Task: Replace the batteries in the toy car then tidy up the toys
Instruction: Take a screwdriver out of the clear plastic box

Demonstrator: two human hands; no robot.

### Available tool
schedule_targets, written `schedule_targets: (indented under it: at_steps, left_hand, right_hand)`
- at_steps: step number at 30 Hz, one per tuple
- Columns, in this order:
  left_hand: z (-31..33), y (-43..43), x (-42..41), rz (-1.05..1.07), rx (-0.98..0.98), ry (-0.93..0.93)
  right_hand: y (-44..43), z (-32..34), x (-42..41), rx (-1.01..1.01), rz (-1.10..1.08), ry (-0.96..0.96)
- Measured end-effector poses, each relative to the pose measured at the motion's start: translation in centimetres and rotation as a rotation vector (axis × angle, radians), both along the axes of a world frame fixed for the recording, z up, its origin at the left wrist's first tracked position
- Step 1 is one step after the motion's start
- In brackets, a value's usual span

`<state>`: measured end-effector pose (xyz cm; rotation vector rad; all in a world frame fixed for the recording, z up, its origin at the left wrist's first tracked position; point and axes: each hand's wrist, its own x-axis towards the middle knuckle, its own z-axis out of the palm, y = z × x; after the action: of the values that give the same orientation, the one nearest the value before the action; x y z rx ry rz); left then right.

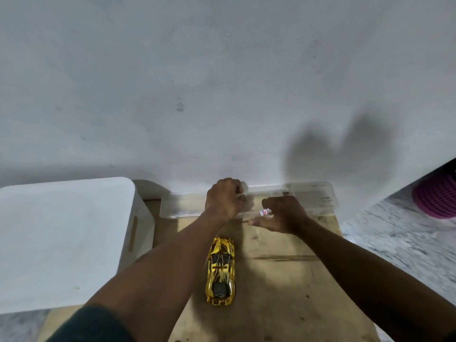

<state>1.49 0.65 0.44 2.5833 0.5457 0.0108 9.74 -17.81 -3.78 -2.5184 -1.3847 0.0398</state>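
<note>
Now toy car (220,270) lies lengthwise on table (283,297), nose toward clear box (313,198) — left hand (224,199) grips its rim, right hand (283,215) pinches a battery (265,212), both just beyond.

One car (221,270), one battery (265,212), one clear box (311,196), one white box (61,243), one basket (436,201), one left hand (223,201) and one right hand (283,215) are showing.

Tiny blurred object (265,212), perhaps battery
</note>
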Motion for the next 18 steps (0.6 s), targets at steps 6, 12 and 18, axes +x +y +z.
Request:
schedule_targets:
  at_steps: [6, 12, 18]
  left_hand:
    - [-1.1, -0.4, -0.8, -0.08, 0.051, 0.047]
    - [-2.8, -0.2, -1.3, -0.226, 0.139, 0.131]
    - [-3.0, 0.3, -1.4, -0.306, 0.207, 0.159]
  right_hand:
    - [-0.5, 0.9, 0.2, 0.213, -0.164, -0.007]
    - [-0.4, 0.3, 1.3, -0.233, -0.182, 0.191]
    - [-0.2, -0.3, 1.6, -0.338, -0.168, 0.21]
